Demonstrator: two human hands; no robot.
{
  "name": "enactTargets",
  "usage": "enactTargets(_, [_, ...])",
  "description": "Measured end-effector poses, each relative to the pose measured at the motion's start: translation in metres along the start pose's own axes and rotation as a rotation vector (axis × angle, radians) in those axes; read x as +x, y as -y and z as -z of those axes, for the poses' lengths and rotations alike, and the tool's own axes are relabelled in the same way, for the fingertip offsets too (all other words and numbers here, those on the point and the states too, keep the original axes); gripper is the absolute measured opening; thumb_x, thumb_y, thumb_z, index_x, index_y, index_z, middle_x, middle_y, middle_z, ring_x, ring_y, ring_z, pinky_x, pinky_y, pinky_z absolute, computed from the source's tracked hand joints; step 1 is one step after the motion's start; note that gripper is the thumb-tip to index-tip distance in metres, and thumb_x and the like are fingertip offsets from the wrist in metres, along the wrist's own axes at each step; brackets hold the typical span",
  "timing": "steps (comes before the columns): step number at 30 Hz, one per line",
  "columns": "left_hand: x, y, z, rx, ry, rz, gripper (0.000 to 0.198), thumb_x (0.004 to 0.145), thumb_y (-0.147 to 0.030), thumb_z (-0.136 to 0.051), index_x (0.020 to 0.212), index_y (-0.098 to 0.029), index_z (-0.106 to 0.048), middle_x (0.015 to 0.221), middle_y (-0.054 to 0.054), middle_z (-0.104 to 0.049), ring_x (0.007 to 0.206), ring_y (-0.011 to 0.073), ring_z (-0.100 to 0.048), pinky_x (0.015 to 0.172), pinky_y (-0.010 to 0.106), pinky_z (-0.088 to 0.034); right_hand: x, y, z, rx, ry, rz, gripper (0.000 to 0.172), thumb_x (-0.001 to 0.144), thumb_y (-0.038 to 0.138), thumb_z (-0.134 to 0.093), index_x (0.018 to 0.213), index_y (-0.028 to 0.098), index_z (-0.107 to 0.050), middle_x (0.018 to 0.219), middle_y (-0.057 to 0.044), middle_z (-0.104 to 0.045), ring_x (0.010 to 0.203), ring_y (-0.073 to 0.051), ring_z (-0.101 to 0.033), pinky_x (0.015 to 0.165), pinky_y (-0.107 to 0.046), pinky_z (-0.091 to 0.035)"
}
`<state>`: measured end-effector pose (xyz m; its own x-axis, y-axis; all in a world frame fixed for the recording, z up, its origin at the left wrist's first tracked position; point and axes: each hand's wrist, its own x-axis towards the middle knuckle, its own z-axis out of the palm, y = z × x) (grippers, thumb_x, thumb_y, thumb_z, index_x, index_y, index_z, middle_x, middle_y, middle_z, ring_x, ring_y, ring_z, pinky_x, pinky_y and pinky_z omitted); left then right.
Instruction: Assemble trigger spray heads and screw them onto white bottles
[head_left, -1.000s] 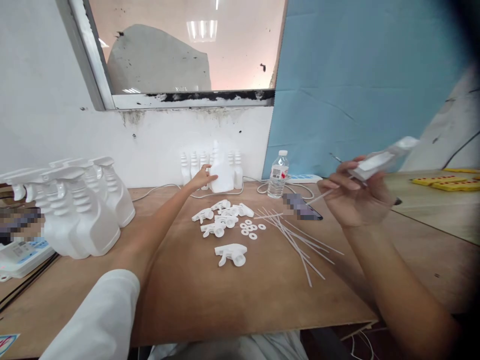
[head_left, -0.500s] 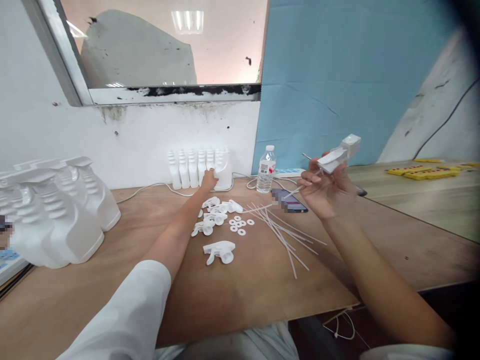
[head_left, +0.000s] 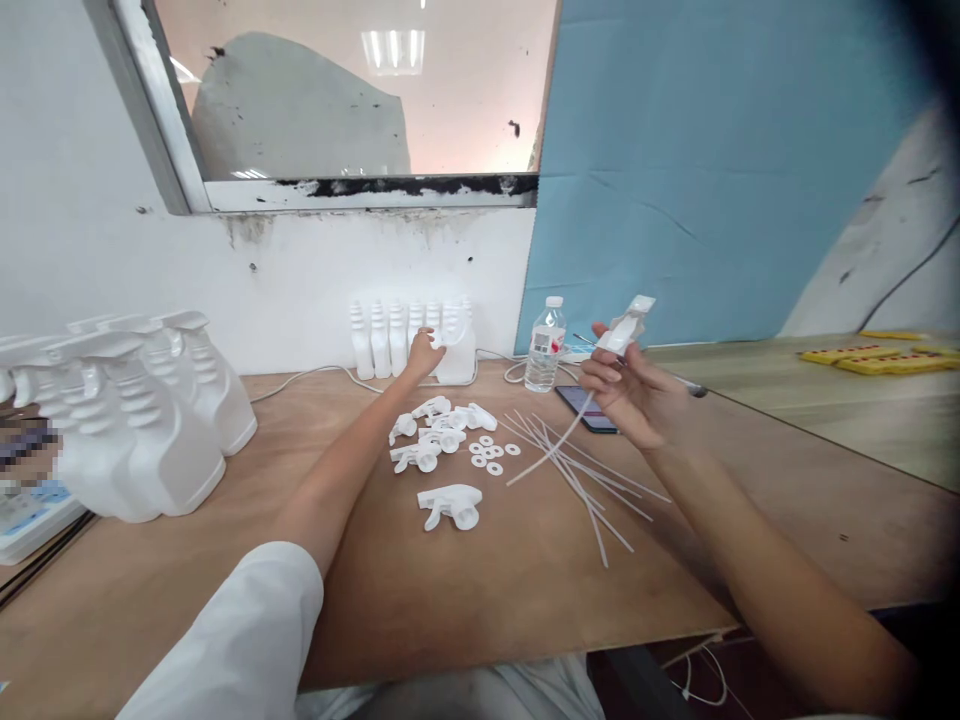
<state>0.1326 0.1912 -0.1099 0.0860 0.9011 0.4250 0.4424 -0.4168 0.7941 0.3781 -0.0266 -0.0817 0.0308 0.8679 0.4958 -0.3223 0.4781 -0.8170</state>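
My left hand [head_left: 426,354] reaches far forward, its fingers closed at the neck of a white plastic bottle [head_left: 454,360] at the right end of a row. The bottle stands on the table. Raised at the right, my right hand [head_left: 621,392] grips a white trigger sprayer head [head_left: 625,325], with a thin white dip tube [head_left: 551,452] hanging down to the left. A slim metal-tipped tool also sticks out of this hand; its kind is unclear. Between my arms lie several sprayer heads [head_left: 450,505], white ring gaskets [head_left: 494,468] and loose dip tubes [head_left: 577,475].
A group of large white bottles [head_left: 169,440] stands at the left. At the back are a clear water bottle [head_left: 545,345], a phone [head_left: 589,408] and a white cable [head_left: 304,375]. Yellow trays [head_left: 885,358] lie on the far-right surface, and a wall rises behind the table.
My right hand has come down and left with the sprayer head, and its dip tube now hangs in full view. My left hand stays at the bottle row. The view has shifted slightly.
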Motion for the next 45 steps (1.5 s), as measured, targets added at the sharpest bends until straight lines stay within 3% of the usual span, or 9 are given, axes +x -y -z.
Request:
enactTargets(7, [-0.069,-0.069,0.052,-0.514,0.241,-0.072,0.021,0.091,-0.028,-0.056,0.107,-0.016,-0.049,0.103,0.007,-0.060,0.079,0.0120,-0.064,0.064,0.024,-0.054,0.014,-0.009,-0.028,-0.026,0.001,-0.201,0.048,0.068,0.039,-0.080,0.066,0.021,-0.036,0.062,0.006,-0.017,0.051,-0.008,-0.014,0.043,-0.024,-0.008])
enactTargets(13, [-0.175,-0.070,0.052,-0.592,0.574,-0.019,0.047,0.087,-0.062,-0.053,0.098,-0.017,-0.050,0.092,0.006,-0.058,0.072,0.0152,-0.061,0.058,0.027,-0.048,0.019,-0.026,-0.059,-0.088,0.130,-0.415,0.056,0.061,0.047,-0.085,0.069,0.021,-0.036,0.059,0.009,-0.016,0.049,-0.005,-0.006,0.043,-0.023,0.002])
enactTargets(19, [-0.232,-0.050,0.049,0.336,0.645,-0.943,0.025,0.095,-0.037,-0.050,0.090,-0.015,-0.061,0.097,0.010,-0.063,0.092,0.0209,-0.055,0.086,0.038,-0.041,0.011,-0.042,-0.054,-0.090,0.062,-0.533,0.052,0.066,0.045,-0.082,0.073,0.022,-0.037,0.054,0.012,-0.016,0.047,-0.004,-0.003,0.041,-0.023,0.002])
enactTargets(21, [-0.235,-0.045,0.046,0.573,0.640,-1.083,0.021,0.093,-0.028,-0.050,0.082,-0.014,-0.062,0.094,0.010,-0.062,0.091,0.0219,-0.053,0.085,0.039,-0.039,0.010,-0.048,-0.045,-0.102,0.039,-0.544,0.048,0.068,0.040,-0.081,0.074,0.022,-0.037,0.053,0.012,-0.015,0.046,-0.004,-0.003,0.040,-0.023,0.002])
enactTargets(27, [-0.227,-0.032,0.045,0.748,0.566,-0.920,0.011,0.084,-0.016,-0.052,0.080,-0.011,-0.062,0.094,0.013,-0.061,0.093,0.0252,-0.053,0.082,0.039,-0.040,0.010,-0.064,-0.028,-0.120,0.072,-0.578,0.045,0.072,0.038,-0.077,0.073,0.022,-0.035,0.055,0.012,-0.016,0.046,-0.004,-0.005,0.040,-0.022,-0.001])
enactTargets(30, [-0.233,-0.037,0.045,0.352,0.623,-0.724,0.011,0.084,-0.012,-0.051,0.089,-0.013,-0.061,0.091,0.009,-0.060,0.087,0.0195,-0.054,0.081,0.033,-0.043,0.008,-0.067,-0.031,-0.098,0.140,-0.602,0.046,0.070,0.037,-0.079,0.070,0.020,-0.036,0.056,0.011,-0.016,0.047,-0.004,-0.008,0.041,-0.021,-0.004])
enactTargets(37, [-0.257,-0.043,0.033,-0.717,0.919,0.216,0.046,0.078,-0.052,-0.070,0.096,-0.018,-0.047,0.076,-0.003,-0.049,0.054,0.0048,-0.037,0.048,0.018,-0.030,0.000,-0.061,-0.039,-0.102,0.338,-0.762,0.028,0.074,0.033,-0.074,0.091,0.013,-0.064,0.053,0.010,-0.021,0.046,-0.004,-0.014,0.043,-0.019,-0.009])
enactTargets(41, [-0.258,-0.038,0.032,-0.578,0.778,0.168,0.053,0.074,-0.065,-0.067,0.082,-0.017,-0.046,0.064,-0.006,-0.042,0.053,0.0055,-0.037,0.048,0.018,-0.029,0.000,-0.057,-0.041,-0.107,0.314,-0.746,0.029,0.073,0.030,-0.075,0.093,0.011,-0.067,0.054,0.009,-0.025,0.047,-0.004,-0.017,0.042,-0.017,-0.012])
enactTargets(45, [-0.263,-0.035,0.038,-0.263,0.701,-0.252,0.038,0.087,-0.052,-0.057,0.074,-0.016,-0.051,0.060,-0.003,-0.046,0.051,0.0066,-0.038,0.050,0.021,-0.030,0.006,-0.055,-0.035,-0.110,0.252,-0.678,0.030,0.072,0.028,-0.074,0.097,0.012,-0.068,0.056,0.007,-0.033,0.045,-0.004,-0.022,0.039,-0.017,-0.016])
